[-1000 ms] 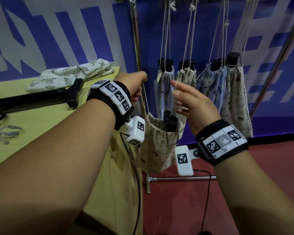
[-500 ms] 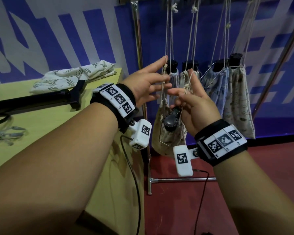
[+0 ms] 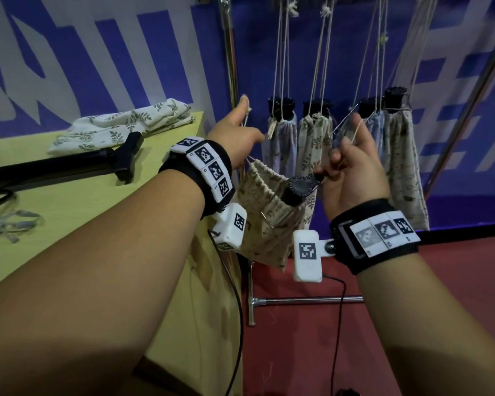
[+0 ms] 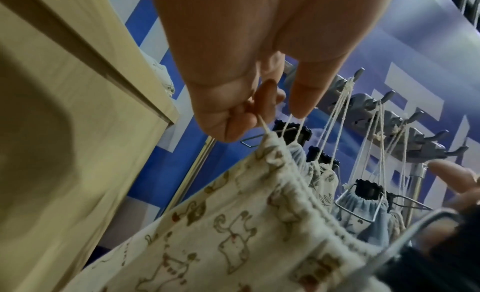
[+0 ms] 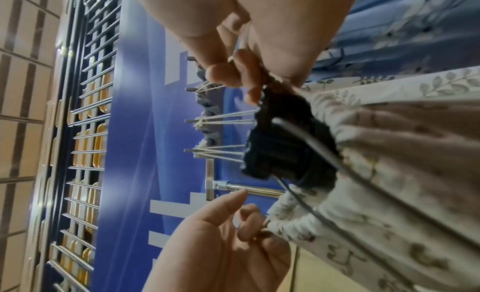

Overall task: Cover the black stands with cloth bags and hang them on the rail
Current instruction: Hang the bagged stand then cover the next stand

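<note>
A beige printed cloth bag [image 3: 269, 221] hangs between my hands in front of the rack. A black stand [image 3: 300, 187] pokes out of its gathered mouth, tilted to the right. My left hand [image 3: 245, 121] pinches the left drawstring [image 4: 262, 124] just above the bag's hem [image 4: 285, 183]. My right hand [image 3: 346, 150] pinches the right drawstring next to the stand's black top [image 5: 283, 144]. The wire frame [image 5: 324, 152] of the stand runs down into the bag [image 5: 402, 173]. Both cords are held taut, out to either side.
Several covered stands [image 3: 312, 138] hang by cords from the hooks on the rail [image 4: 389, 120]. The yellow table [image 3: 83, 218] on the left holds folded cloth bags [image 3: 120, 124] and a bare black stand [image 3: 69, 167]. The rack's pole [image 3: 229, 67] stands at the table's corner.
My hands were close together at the bag's mouth; they have drawn apart, each pulling a drawstring sideways. The bag has swung up and the stand has tipped to the right.
</note>
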Tool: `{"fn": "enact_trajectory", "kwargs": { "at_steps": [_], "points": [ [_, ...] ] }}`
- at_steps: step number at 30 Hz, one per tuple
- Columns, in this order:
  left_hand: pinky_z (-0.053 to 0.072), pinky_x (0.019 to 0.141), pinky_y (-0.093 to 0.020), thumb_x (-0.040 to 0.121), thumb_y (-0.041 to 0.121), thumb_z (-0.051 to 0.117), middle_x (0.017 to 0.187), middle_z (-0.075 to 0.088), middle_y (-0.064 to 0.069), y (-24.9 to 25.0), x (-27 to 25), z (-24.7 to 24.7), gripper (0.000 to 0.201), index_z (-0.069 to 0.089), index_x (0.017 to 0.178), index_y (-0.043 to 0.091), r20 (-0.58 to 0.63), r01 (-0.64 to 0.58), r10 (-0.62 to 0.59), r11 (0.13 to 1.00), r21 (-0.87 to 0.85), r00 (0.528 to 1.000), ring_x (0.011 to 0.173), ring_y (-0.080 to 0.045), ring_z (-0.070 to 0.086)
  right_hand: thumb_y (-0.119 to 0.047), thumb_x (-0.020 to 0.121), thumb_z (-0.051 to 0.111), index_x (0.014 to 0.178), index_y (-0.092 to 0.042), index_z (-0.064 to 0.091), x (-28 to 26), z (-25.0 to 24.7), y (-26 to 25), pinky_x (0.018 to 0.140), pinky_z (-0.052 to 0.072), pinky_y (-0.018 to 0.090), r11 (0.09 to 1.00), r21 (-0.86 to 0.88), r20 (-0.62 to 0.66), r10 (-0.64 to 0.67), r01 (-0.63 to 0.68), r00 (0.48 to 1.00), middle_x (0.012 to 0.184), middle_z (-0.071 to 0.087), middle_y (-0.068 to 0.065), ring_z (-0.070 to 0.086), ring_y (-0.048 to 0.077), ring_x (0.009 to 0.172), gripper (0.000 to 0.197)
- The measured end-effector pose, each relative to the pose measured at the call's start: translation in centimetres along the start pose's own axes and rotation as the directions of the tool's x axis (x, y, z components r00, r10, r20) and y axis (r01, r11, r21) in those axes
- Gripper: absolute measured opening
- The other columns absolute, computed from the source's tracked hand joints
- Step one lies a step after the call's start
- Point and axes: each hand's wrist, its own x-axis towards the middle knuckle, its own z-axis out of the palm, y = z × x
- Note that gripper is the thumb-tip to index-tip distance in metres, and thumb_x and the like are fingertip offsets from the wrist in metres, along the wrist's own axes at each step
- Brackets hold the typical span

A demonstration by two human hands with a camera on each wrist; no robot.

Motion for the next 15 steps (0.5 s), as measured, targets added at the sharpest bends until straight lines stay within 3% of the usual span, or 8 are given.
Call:
{"fn": "enact_trajectory", "kwargs": {
  "at_steps": [2,6,8,10,11,15],
  "points": [
    [0.047,0.049,-0.02,0.092,0.014,0.065,0.156,0.05,-0.006,-0.2,0.3,-0.1,0.086,0.025,0.159,0.051,-0.022,0.019,-0.018,0.999,0.029,1.0,0.042,0.002,0.052,-0.008,0.106,0.051,0.146,-0.03,0.063,-0.1,-0.3,0.4,0.064,0.044,0.031,0.999,-0.036,-0.004,-0.002,0.002,1.0,0.075,0.048,-0.003,0.043,0.011,0.063,0.047],
    [0.042,0.042,-0.014,0.095,0.006,0.061,0.162,0.042,0.001,-0.5,0.7,-0.2,0.086,0.023,0.162,0.042,-0.051,0.024,-0.021,0.998,0.059,0.998,0.073,-0.001,0.062,-0.016,0.108,0.055,0.136,-0.036,0.069,-0.4,-0.5,0.7,0.057,0.037,0.029,0.995,-0.101,0.001,0.014,-0.014,1.0,0.07,0.044,-0.004,0.036,0.011,0.058,0.037],
    [0.047,0.052,-0.019,0.095,0.005,0.06,0.165,0.037,0.003,-0.7,1.1,-0.4,0.085,0.023,0.163,0.04,-0.087,0.045,-0.042,0.998,0.031,0.995,0.083,-0.012,0.069,-0.021,0.109,0.057,0.134,-0.034,0.072,-0.3,-0.7,0.9,0.052,0.034,0.028,0.992,-0.123,-0.027,0.024,-0.027,0.999,0.068,0.041,-0.005,0.032,0.01,0.055,0.032],
    [0.048,0.065,-0.025,0.094,0.008,0.062,0.161,0.044,0.0,-0.8,1.6,-0.6,0.084,0.025,0.162,0.041,-0.104,0.088,-0.087,0.996,0.007,0.991,0.109,-0.022,0.068,-0.029,0.108,0.061,0.131,-0.034,0.075,-0.4,-0.8,1.0,0.048,0.031,0.027,0.982,-0.188,-0.056,0.015,-0.025,0.998,0.066,0.036,-0.006,0.028,0.01,0.054,0.027],
    [0.048,0.065,-0.026,0.093,0.009,0.063,0.158,0.047,-0.002,-0.9,1.7,-0.6,0.084,0.026,0.162,0.041,-0.106,0.099,-0.098,0.995,0.004,0.989,0.109,-0.022,0.068,-0.032,0.107,0.063,0.129,-0.034,0.077,-0.6,-0.7,1.0,0.047,0.03,0.026,0.97,-0.241,-0.057,0.003,-0.017,0.998,0.065,0.036,-0.006,0.026,0.011,0.054,0.026],
    [0.045,0.052,-0.023,0.093,0.012,0.063,0.154,0.052,-0.003,-1.1,2.1,-0.6,0.084,0.025,0.162,0.042,-0.117,0.094,-0.089,0.995,0.036,0.989,0.078,-0.013,0.064,-0.038,0.105,0.065,0.12,-0.037,0.08,-1.8,-0.5,1.1,0.044,0.031,0.025,0.9,-0.435,-0.038,0.003,-0.02,0.999,0.057,0.042,-0.015,0.03,0.011,0.05,0.021]
  ]
}}
